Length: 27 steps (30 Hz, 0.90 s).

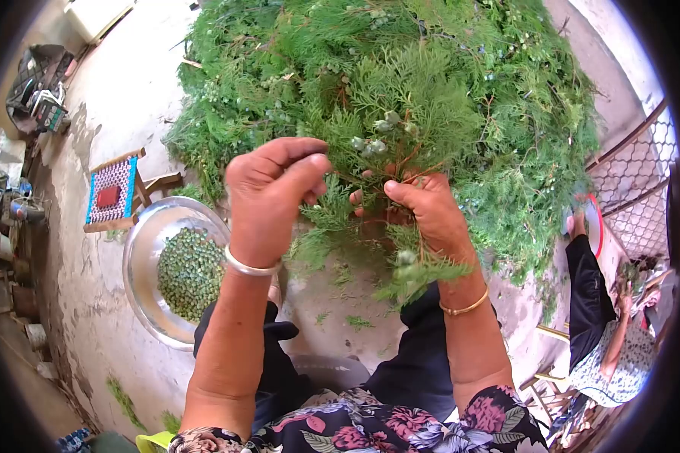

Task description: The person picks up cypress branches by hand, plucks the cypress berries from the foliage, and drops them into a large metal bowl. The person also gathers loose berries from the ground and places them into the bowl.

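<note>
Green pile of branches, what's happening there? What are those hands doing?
A person sits facing a big heap of green branches. Their left hand and right hand both grip one sprig dotted with small pale berries. By their left knee, a metal bowl already holds a layer of loose green berries. Another person sits off to the right.

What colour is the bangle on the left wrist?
Silver. The bangle shows best in the head view.
</note>
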Each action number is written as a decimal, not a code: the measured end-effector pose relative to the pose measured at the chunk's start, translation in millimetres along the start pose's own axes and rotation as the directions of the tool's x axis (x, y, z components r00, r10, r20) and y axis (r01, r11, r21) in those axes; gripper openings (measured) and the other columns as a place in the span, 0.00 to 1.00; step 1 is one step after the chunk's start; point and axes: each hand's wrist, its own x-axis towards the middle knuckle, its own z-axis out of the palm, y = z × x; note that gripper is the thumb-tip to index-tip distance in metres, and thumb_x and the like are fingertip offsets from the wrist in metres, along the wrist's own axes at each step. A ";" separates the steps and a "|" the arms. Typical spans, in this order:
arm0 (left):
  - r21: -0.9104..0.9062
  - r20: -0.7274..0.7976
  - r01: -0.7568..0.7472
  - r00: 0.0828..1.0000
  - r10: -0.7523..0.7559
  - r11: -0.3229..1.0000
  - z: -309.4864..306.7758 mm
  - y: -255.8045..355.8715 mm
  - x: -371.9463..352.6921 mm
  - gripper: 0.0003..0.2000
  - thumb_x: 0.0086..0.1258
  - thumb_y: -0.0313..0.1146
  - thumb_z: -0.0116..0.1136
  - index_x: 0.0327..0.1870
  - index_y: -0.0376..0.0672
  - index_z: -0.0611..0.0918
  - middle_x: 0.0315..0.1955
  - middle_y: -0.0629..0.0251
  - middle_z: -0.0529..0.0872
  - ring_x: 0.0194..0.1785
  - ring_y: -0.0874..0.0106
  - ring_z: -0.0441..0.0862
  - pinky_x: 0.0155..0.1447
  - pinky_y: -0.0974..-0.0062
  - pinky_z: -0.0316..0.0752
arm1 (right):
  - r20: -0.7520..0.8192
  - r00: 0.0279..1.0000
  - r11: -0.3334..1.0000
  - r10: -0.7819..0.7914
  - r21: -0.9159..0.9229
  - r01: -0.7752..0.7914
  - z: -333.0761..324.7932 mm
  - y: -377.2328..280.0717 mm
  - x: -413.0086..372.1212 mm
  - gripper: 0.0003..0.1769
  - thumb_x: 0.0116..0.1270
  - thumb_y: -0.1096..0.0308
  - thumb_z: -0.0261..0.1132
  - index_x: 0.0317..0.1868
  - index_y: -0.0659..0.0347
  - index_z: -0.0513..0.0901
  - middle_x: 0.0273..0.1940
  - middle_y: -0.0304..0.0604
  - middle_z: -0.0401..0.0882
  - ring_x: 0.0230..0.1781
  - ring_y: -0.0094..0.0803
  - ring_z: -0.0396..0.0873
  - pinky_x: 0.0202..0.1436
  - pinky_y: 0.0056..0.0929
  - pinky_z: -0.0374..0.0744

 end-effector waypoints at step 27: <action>0.196 -0.298 -0.006 0.952 0.065 0.981 14.2 -5.2 1.5 0.09 0.67 0.32 0.56 0.27 0.37 0.77 0.16 0.69 0.77 0.18 0.83 0.70 0.19 0.85 0.61 | -0.054 0.998 0.989 -0.014 -0.148 0.006 11.0 15.7 -3.0 0.12 0.67 0.62 0.61 0.40 0.63 0.80 0.29 0.40 0.81 0.26 0.24 0.76 0.22 0.21 0.76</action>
